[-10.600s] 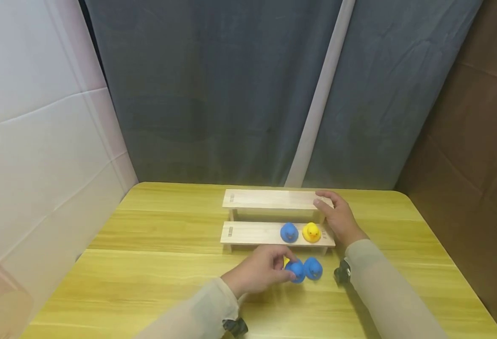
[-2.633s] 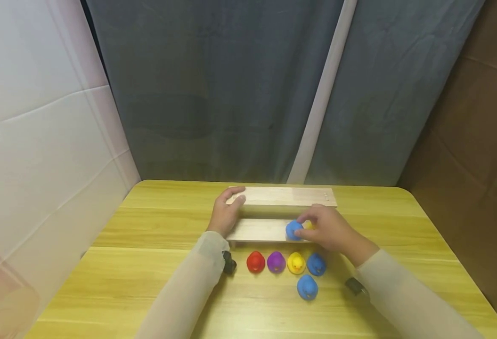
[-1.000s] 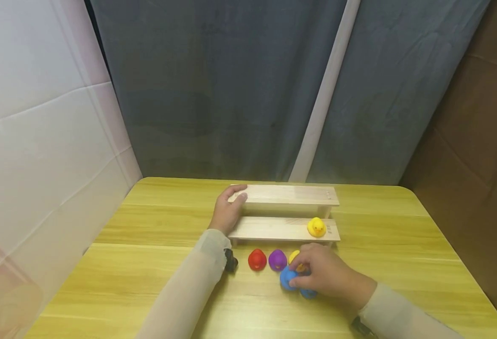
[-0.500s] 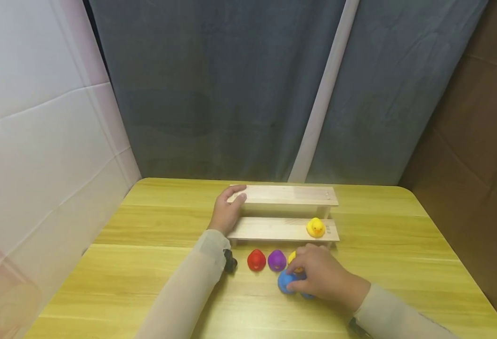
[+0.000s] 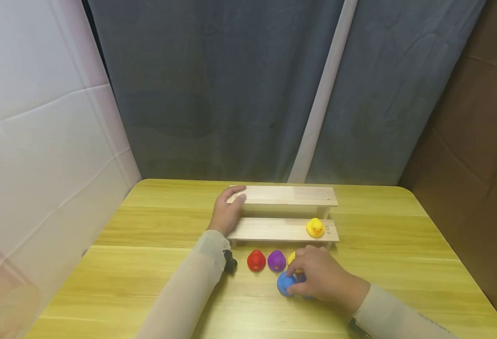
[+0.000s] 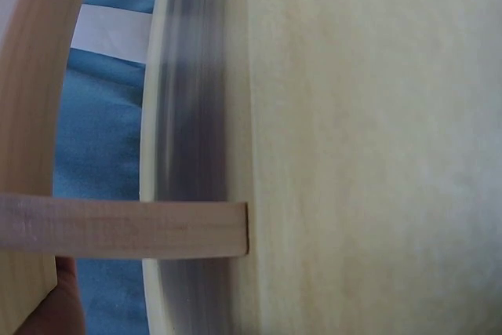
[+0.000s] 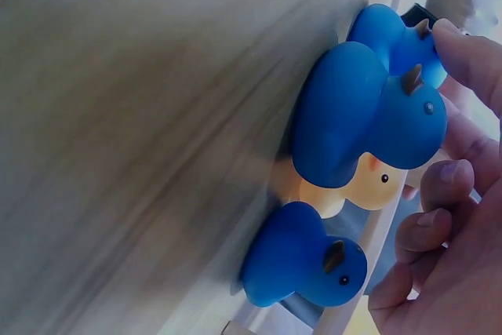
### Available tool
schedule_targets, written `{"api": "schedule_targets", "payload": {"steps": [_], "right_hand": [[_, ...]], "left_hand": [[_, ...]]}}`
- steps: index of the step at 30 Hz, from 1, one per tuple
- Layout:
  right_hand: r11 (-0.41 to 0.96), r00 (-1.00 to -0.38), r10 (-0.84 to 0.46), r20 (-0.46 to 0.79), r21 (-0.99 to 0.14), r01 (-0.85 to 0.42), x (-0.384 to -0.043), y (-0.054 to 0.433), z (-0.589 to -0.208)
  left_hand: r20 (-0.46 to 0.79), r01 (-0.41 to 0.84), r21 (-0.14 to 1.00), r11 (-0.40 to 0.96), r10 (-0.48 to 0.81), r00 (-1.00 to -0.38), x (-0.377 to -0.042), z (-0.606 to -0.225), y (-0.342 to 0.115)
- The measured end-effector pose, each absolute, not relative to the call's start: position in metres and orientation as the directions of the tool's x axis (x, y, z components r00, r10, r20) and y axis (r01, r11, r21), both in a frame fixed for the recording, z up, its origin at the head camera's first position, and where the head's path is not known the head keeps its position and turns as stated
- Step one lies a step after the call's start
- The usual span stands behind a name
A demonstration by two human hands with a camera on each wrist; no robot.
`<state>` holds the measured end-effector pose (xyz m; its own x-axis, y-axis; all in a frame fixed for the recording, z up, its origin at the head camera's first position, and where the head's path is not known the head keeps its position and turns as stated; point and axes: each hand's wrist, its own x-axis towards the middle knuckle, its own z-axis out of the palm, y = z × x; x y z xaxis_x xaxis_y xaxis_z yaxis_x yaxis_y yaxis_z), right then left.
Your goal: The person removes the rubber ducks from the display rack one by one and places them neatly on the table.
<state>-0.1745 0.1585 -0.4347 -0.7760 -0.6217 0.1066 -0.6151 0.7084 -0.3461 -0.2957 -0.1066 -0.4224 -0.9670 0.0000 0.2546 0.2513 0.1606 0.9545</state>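
Note:
My right hand (image 5: 324, 275) pinches a blue rubber duck (image 5: 286, 284) between thumb and fingers, low over the table or on it. In the right wrist view, that duck (image 7: 376, 29) lies beyond two other blue ducks (image 7: 337, 119), which the hand mostly hides in the head view. A yellow duck (image 5: 292, 257) sits behind the hand, partly covered. Left of it stand a purple duck (image 5: 276, 261) and a red duck (image 5: 256, 260). My left hand (image 5: 226, 212) grips the left end of a two-tier wooden shelf (image 5: 290, 195). Another yellow duck (image 5: 315, 228) sits at the lower tier's right end.
The yellow wood-grain table (image 5: 155, 282) reaches back to a grey-blue curtain (image 5: 231, 94). White cloth (image 5: 53, 141) hangs at the left and brown cloth (image 5: 464, 141) at the right. A shelf leg (image 6: 125, 229) shows close up in the left wrist view.
My right hand has carried a blue duck from the lower tier forward to the table; lately it moved only slightly. Much earlier, my left hand held a blue duck and my right the shelf.

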Motion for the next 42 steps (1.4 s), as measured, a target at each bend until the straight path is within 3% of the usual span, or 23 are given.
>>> {"api": "schedule_targets", "payload": {"steps": [7,12,17,27,42], "right_hand": [[0.686,-0.798,-0.579,0.169,-0.428,-0.588,-0.181,0.164,-0.429],[0.638,-0.858,-0.449,0.25,-0.583,-0.504,-0.191,0.176,-0.414],[0.646,-0.918,-0.315,0.242,-0.654,-0.394,-0.203,0.188,-0.403],[0.711,-0.975,-0.182,0.129,-0.667,-0.221,-0.227,0.214,-0.402],[0.691,-0.974,-0.2,0.109,-0.689,-0.219,-0.238,0.225,-0.407]], "left_hand": [[0.258,0.25,0.953,0.169,-0.025,-0.966,-0.313,-0.445,-0.109],[0.246,0.235,0.955,0.18,-0.042,-0.968,-0.321,-0.457,-0.109],[0.246,0.235,0.955,0.18,-0.041,-0.968,-0.315,-0.449,-0.107],[0.25,0.244,0.959,0.145,-0.025,-0.968,-0.3,-0.428,-0.105],[0.236,0.226,0.958,0.177,-0.038,-0.971,-0.32,-0.454,-0.107]]}}
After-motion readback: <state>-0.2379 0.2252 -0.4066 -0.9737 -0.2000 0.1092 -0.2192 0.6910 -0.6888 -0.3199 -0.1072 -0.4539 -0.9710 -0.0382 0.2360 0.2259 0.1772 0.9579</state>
